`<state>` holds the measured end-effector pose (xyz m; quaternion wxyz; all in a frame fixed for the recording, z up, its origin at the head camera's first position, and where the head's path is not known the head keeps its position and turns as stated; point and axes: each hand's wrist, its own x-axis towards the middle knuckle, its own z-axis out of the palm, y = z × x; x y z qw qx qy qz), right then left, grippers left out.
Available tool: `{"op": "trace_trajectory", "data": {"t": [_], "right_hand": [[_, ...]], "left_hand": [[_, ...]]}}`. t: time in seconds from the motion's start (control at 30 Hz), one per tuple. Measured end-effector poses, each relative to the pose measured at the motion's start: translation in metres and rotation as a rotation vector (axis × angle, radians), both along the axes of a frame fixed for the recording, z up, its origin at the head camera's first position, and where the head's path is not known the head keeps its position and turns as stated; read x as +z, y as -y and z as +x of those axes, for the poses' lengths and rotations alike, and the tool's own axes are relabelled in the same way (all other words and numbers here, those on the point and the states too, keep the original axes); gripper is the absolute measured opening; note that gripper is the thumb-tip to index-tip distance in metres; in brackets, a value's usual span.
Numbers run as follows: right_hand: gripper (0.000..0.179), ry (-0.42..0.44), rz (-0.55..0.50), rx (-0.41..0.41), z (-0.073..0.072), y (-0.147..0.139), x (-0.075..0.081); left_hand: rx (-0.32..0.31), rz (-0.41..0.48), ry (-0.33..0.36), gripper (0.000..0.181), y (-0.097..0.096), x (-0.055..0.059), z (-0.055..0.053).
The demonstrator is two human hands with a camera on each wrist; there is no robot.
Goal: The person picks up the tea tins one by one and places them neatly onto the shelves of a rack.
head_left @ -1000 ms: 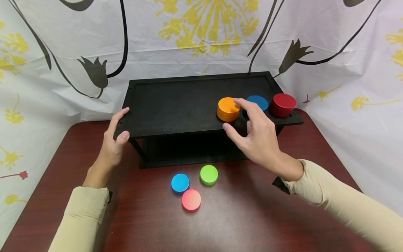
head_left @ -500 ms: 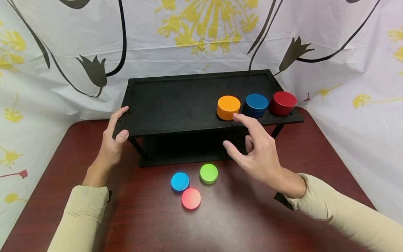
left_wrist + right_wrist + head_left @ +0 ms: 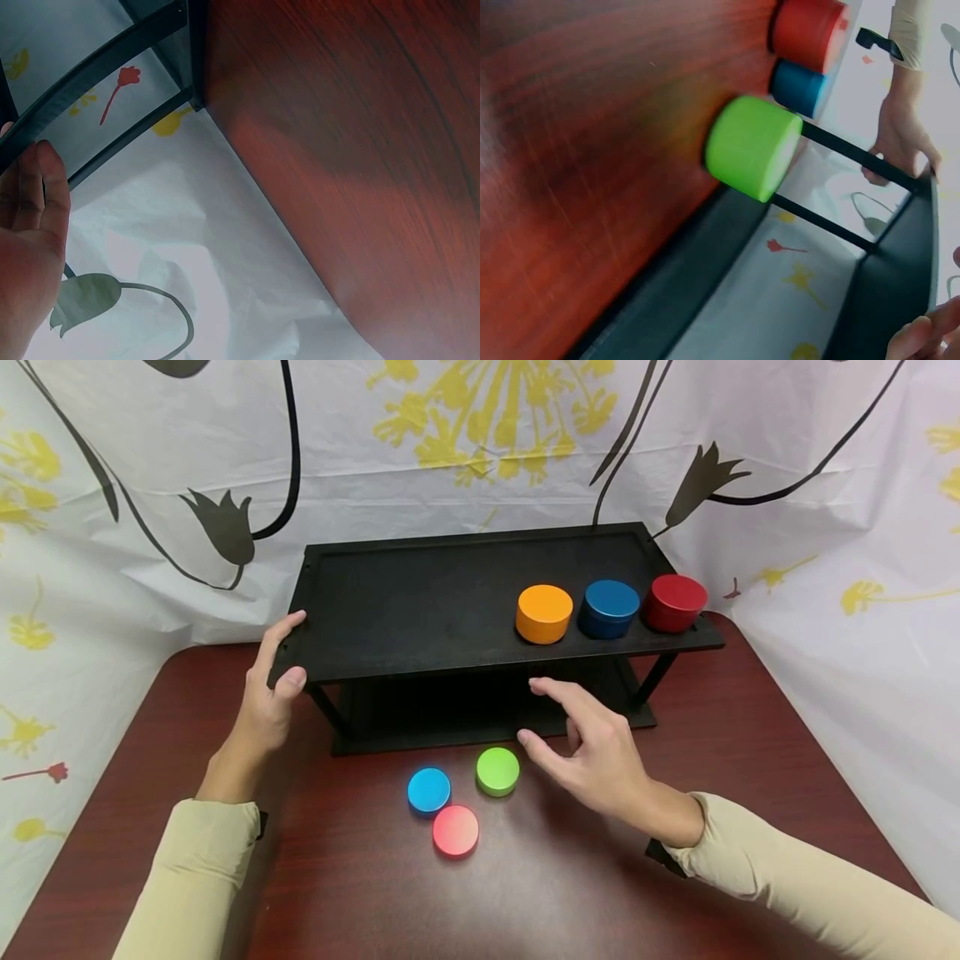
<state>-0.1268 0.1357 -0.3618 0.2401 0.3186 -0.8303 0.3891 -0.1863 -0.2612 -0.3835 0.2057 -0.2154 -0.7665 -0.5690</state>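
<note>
Head view — right hand (image 3: 596,760) near plain green container (image 3: 497,772).

On and around the shelf (image 3: 412,602)
On the shelf, 3 stand in a row near its front edge: the end container (image 3: 675,603) at its right end, the middle container (image 3: 608,610) next, then the inner container (image 3: 543,614), right of the shelf's centre. On the table (image 3: 337,893) before the shelf, the near container (image 3: 497,772) lies closest to it, the side container (image 3: 429,792) before its left half, and the far container (image 3: 456,832) farthest from it. The left hand (image 3: 266,702) touches the shelf's left end; the right hand (image 3: 596,760) is before its right half. Cloth (image 3: 348,468) hangs behind the shelf and to either side.
</note>
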Motion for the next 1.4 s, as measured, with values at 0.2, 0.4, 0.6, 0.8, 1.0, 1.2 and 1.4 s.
{"op": "trace_trajectory", "data": {"t": [0.2, 0.4, 0.6, 0.8, 1.0, 1.2, 1.4], "right_hand": [[0.060, 0.073, 0.095, -0.005, 0.001, 0.000, -0.017], [0.058, 0.145, 0.131, 0.002, 0.003, 0.002, -0.031], [0.059, 0.178, 0.159, 0.013, 0.004, 0.004, -0.041], [0.060, 0.219, 0.191, 0.031, 0.004, 0.005, -0.050], [0.063, 0.311, 0.238, 0.075, 0.004, 0.005, -0.055], [0.064, 0.368, 0.279, 0.104, 0.001, 0.005, -0.060], [0.063, 0.402, 0.296, 0.101, 0.000, 0.005, -0.064]], "left_hand": [[0.001, 0.004, -0.002, 0.061, 0.000, -0.001, -0.001], [0.001, 0.010, -0.007, 0.062, -0.001, -0.001, -0.001], [-0.003, 0.028, -0.009, 0.062, -0.002, 0.001, 0.000], [-0.002, 0.032, -0.006, 0.062, -0.002, -0.001, -0.001], [-0.003, 0.031, -0.001, 0.062, -0.003, -0.001, 0.000], [-0.011, 0.051, -0.006, 0.062, -0.003, -0.003, -0.002], [-0.025, 0.077, -0.013, 0.062, -0.003, -0.005, -0.003]]}}
